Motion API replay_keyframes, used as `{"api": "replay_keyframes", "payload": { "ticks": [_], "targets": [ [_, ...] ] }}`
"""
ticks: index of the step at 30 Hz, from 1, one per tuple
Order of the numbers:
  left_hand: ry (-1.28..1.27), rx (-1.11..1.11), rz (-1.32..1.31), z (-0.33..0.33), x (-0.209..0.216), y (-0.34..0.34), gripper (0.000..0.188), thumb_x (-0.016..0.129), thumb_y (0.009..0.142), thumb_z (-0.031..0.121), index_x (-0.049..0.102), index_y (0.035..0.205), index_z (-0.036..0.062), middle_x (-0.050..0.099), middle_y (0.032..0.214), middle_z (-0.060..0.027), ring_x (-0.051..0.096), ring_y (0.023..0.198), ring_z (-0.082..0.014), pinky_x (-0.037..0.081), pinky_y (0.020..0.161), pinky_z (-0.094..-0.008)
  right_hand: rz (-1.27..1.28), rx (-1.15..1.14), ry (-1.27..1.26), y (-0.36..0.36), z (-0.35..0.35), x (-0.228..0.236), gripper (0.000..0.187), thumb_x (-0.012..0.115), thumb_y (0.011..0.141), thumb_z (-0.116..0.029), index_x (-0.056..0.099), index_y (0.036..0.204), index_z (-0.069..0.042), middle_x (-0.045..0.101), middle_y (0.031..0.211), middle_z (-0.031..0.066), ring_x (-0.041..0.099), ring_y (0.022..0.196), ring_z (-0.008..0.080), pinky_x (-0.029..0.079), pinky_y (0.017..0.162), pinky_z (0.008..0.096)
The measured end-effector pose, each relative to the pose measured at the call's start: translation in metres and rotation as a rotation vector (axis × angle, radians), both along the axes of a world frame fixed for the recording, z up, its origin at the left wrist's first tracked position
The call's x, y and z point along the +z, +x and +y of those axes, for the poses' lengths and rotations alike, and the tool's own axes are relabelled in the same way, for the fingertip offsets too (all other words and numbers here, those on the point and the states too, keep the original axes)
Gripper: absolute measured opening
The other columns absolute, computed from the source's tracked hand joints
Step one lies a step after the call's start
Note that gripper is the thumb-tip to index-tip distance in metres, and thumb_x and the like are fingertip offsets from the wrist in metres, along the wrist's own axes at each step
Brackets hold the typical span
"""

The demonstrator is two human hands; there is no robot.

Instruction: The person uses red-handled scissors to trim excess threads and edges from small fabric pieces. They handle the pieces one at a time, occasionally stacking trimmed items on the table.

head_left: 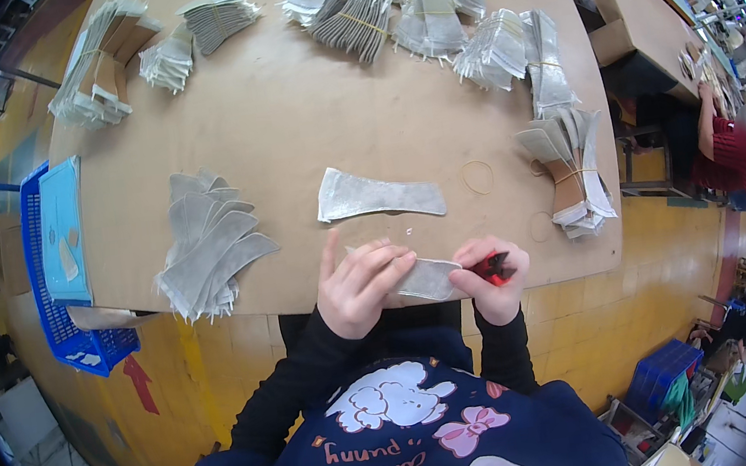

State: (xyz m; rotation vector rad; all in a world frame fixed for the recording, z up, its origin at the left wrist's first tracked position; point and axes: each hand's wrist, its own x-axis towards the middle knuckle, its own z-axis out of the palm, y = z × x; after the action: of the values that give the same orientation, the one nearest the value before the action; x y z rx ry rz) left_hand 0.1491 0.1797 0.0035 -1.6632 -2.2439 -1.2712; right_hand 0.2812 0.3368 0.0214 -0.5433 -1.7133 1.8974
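Note:
At the table's near edge a grey fabric piece lies between my two hands. My left hand has its fingers closed over the piece's left part, with one finger lifted away. My right hand pinches the right end and also holds a small red-handled tool, perhaps thread snips, inside its curled fingers. Just beyond my hands another grey curved fabric piece lies flat. To the left is a fanned pile of similar grey pieces with frayed ends.
Rubber-banded fabric bundles stand along the far side, with another bundle at the right. Loose rubber bands lie on the brown-covered table. A blue basket hangs by the left edge. A person in red sits farther right.

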Motion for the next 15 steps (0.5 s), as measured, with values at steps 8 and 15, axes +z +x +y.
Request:
{"api": "replay_keyframes", "payload": {
  "ticks": [8, 15],
  "targets": [
    [0.178, 0.002, -1.661, -0.004, 0.022, -0.02, 0.04, 0.049, 0.102, 0.016, 0.044, 0.138, -0.002, 0.066, 0.105, -0.0147, 0.068, 0.08, -0.0206, 0.055, 0.073, -0.0318, -0.124, 0.032, -0.296, -0.028, -0.002, 0.006, 0.036, 0.055, 0.098, -0.013, 0.053, 0.131, 0.002, 0.065, 0.096, 0.0099, 0.039, 0.054, 0.0011, 0.031, 0.049, 0.0163],
    [0.182, -0.029, -1.833, -0.011, 0.037, -0.018, 0.048, 0.05, 0.099, 0.018, 0.042, 0.142, -0.0012, 0.063, 0.123, -0.0191, 0.067, 0.103, -0.0244, 0.058, 0.078, -0.0336, -0.156, 0.026, -0.116, -0.025, -0.009, 0.01, 0.041, 0.058, 0.095, -0.008, 0.055, 0.135, -0.002, 0.062, 0.104, 0.0076, 0.045, 0.057, 0.0053, 0.039, 0.054, 0.0202]
  ]
}}
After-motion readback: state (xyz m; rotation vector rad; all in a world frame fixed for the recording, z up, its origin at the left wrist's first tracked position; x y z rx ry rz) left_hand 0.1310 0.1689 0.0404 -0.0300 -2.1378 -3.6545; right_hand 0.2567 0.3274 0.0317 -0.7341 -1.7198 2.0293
